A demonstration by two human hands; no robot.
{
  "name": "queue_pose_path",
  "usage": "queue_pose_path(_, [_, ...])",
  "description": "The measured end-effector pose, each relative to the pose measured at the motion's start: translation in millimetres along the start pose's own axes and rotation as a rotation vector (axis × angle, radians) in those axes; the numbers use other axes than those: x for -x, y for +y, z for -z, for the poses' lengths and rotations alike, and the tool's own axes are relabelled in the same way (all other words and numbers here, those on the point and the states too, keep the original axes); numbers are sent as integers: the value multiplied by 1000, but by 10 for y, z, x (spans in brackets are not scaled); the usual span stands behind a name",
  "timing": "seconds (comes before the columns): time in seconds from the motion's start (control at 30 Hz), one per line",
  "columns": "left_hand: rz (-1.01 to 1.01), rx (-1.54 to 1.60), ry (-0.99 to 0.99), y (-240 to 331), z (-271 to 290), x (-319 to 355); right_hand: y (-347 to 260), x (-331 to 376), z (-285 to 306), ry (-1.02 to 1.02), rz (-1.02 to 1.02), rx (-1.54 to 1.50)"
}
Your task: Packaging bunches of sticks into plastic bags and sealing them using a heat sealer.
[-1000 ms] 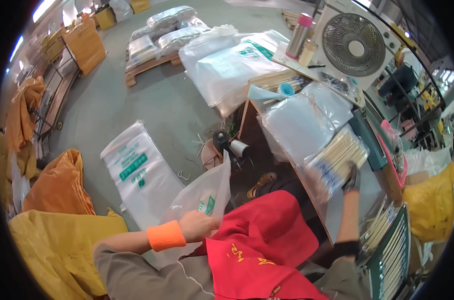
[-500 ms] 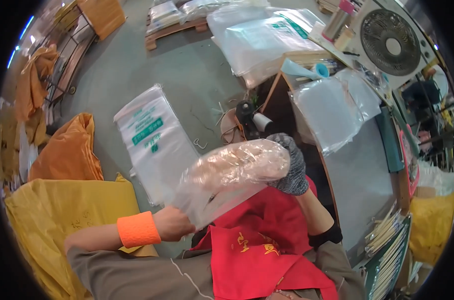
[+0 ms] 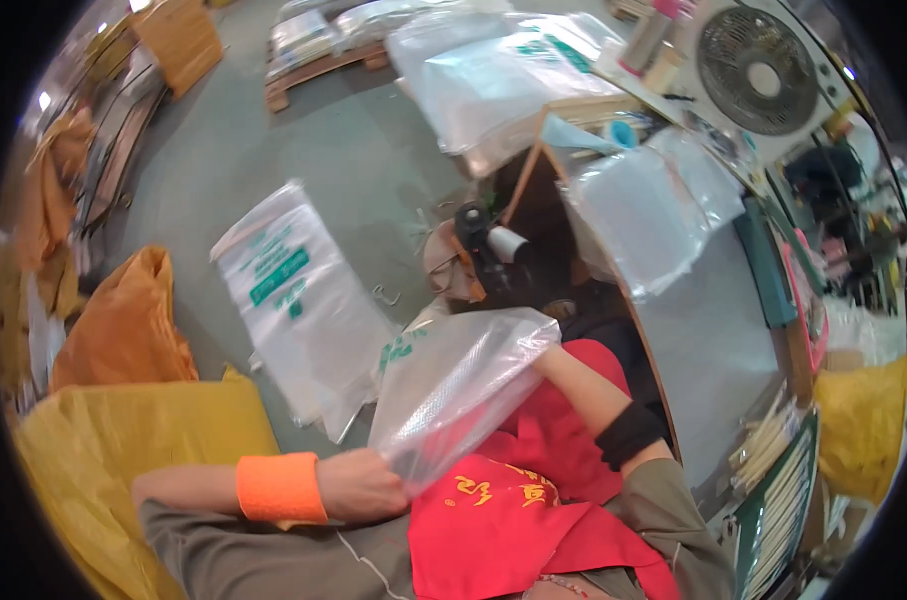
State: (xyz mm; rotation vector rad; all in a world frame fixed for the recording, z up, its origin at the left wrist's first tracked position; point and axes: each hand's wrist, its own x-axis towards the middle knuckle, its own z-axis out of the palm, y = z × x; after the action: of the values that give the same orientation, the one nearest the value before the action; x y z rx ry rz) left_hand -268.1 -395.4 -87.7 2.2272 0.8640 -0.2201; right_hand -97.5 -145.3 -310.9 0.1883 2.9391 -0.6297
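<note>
My left hand (image 3: 365,485), bare above an orange wristband, is closed in a fist on the lower edge of a clear plastic bag (image 3: 463,375) with green print. The bag stretches up and right across my lap, over a red apron (image 3: 483,500). My right forearm (image 3: 588,400), with a black wristband, reaches to the bag's upper right end. There the bag covers the right hand; whether it is inside or behind cannot be told, and its fingers are hidden. Further off, a stack of similar printed clear bags (image 3: 298,290) lies to the left.
Yellow sacking (image 3: 143,430) and an orange sack (image 3: 128,325) stand at left. Clear bags (image 3: 643,215) lie on the right-hand table (image 3: 708,350), with a fan (image 3: 758,70) behind. A black device with a white roll (image 3: 493,245) sits ahead, near the table's edge.
The gloved right hand, visible before at the end of a bunched clear bag, is now hidden by the bag. The bag is spread flatter, showing green print. My left fist is slightly lower.
</note>
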Motion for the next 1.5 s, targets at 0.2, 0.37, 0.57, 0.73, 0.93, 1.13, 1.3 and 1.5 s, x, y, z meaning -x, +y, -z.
queue_pose_path(0.2, [-198,105,-210,-322,156,-403,-415,1145,464,226,95,-542])
queue_pose_path(0.37, [-164,385,-48,-279,1293,-1278,-833,2594,603,1225,-450,-331])
queue_pose_path(0.57, [-68,696,119,-78,1429,-3156,-1328,4282,-263,1238,-2129,594])
queue_pose_path(0.73, [-377,546,283,399,1253,-5347,-701,5125,-694,968,-2232,149])
queue_pose_path(0.93, [-335,322,481,595,1525,-6950,-720,4602,-691,1101,-1776,700])
queue_pose_path(1.13, [-278,348,270,1316,1285,-7357,-194,5192,-772,150,-1981,1181])
queue_pose_path(1.3, [-433,479,551,1043,667,-6987,280,4964,400,1683,-1761,-286])
queue_pose_path(1.5, [-384,685,840,732,582,-5649,64,3888,265,1658,-1564,-165])
